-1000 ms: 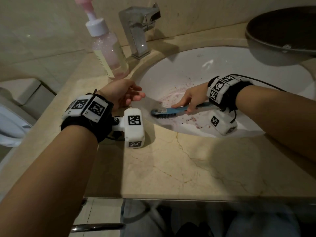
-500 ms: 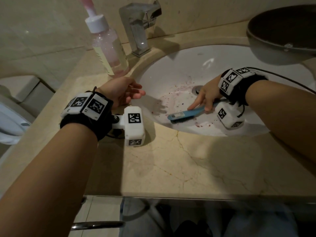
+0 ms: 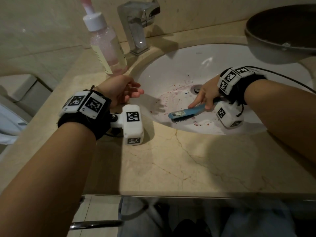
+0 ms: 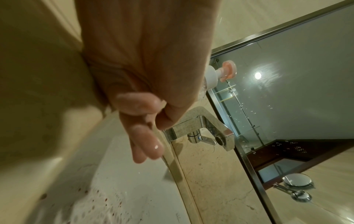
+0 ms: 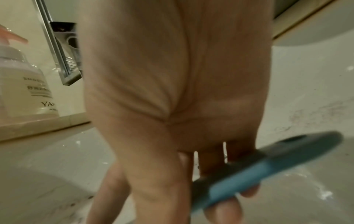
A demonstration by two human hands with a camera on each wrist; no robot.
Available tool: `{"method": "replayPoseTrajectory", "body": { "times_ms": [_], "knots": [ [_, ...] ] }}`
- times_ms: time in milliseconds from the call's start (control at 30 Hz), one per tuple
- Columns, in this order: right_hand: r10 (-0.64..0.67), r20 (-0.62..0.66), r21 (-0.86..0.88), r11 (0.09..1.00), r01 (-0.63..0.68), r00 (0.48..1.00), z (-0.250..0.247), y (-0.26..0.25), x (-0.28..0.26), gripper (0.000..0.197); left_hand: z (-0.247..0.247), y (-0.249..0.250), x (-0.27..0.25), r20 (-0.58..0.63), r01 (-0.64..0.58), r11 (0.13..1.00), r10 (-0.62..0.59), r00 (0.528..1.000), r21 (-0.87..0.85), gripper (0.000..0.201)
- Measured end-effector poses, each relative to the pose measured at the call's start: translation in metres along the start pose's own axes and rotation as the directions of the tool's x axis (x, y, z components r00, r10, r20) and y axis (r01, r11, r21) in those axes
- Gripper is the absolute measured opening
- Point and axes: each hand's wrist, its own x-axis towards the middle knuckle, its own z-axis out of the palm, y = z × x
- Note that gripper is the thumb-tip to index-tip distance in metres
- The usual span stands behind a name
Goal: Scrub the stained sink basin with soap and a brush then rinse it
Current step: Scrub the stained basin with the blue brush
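The white sink basin (image 3: 213, 65) carries pink-red speckled stains around the drain (image 3: 196, 87) and along its near wall. My right hand (image 3: 206, 95) grips the handle of a blue brush (image 3: 186, 112) with its forefinger stretched along the handle; the dark bristles press on the basin's near slope. In the right wrist view the blue brush handle (image 5: 258, 169) crosses under my curled fingers. My left hand (image 3: 123, 90) hovers at the basin's left rim, fingers loosely extended and holding nothing. The soap pump bottle (image 3: 106, 43) stands on the counter behind it, beside the chrome tap (image 3: 136, 24).
A dark bowl (image 3: 283, 33) sits on the counter at the back right, overhanging the basin. The beige marble counter (image 3: 188, 165) stretches in front. A toilet (image 3: 8, 120) lies to the far left. A mirror (image 4: 296, 91) lines the wall behind the tap (image 4: 203, 128).
My right hand has drawn the brush from the basin's left near wall rightward toward the drain, then held about there. The left hand has stayed at the rim.
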Motion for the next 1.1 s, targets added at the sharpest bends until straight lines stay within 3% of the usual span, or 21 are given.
{"method": "replayPoseTrajectory", "body": {
  "times_ms": [167, 267, 400, 533, 667, 733, 800, 867, 967, 1033, 1100],
  "knots": [
    [-0.007, -0.229, 0.029, 0.999, 0.014, 0.973, -0.003, 0.004, 0.001, 0.056, 0.0, 0.0, 0.0, -0.003, -0.003, 1.0, 0.003, 1.0, 0.002, 0.025],
    [0.026, -0.288, 0.179, 0.983, 0.027, 0.957, -0.009, 0.015, 0.002, 0.053, 0.0, 0.0, 0.0, -0.001, -0.003, 1.0, 0.003, 1.0, 0.002, 0.024],
    [0.192, -0.505, 0.243, 0.967, -0.074, 0.842, -0.009, 0.025, 0.005, 0.05, -0.001, 0.0, 0.001, 0.004, -0.004, 1.0, 0.004, 1.0, 0.003, 0.024],
    [0.179, -0.333, 0.111, 0.982, -0.15, 0.926, -0.002, 0.026, 0.007, 0.053, -0.001, -0.001, 0.002, 0.005, -0.007, 1.0, 0.007, 1.0, -0.003, 0.023],
    [0.035, -0.053, 0.07, 0.997, -0.031, 0.998, -0.001, 0.004, 0.002, 0.056, -0.002, -0.002, 0.002, 0.009, -0.011, 1.0, 0.011, 1.0, -0.012, 0.022],
    [-0.03, 0.107, 0.122, 0.992, 0.017, 0.994, 0.002, -0.005, 0.007, 0.053, -0.002, -0.002, 0.003, 0.005, -0.012, 1.0, 0.012, 1.0, -0.017, 0.023],
    [-0.05, 0.085, 0.124, 0.992, 0.039, 0.995, 0.002, -0.007, 0.006, 0.051, -0.002, -0.002, 0.003, 0.008, -0.008, 1.0, 0.008, 1.0, -0.017, 0.023],
    [-0.007, -0.059, 0.068, 0.998, 0.011, 0.998, 0.0, -0.004, 0.001, 0.053, -0.002, -0.002, 0.003, 0.008, -0.004, 1.0, 0.004, 1.0, -0.018, 0.023],
    [0.1, -0.267, 0.038, 0.995, -0.093, 0.959, -0.002, 0.009, 0.005, 0.057, -0.002, -0.002, 0.003, 0.001, -0.004, 1.0, 0.004, 1.0, -0.015, 0.023],
    [0.126, -0.265, 0.043, 0.992, -0.119, 0.956, -0.004, 0.014, 0.007, 0.057, -0.002, -0.001, 0.003, 0.002, -0.002, 1.0, 0.002, 1.0, -0.01, 0.023],
    [0.083, -0.128, 0.046, 0.996, -0.077, 0.988, -0.003, 0.01, 0.002, 0.057, -0.002, -0.001, 0.003, -0.001, -0.003, 1.0, 0.003, 1.0, -0.007, 0.023]
  ]
}}
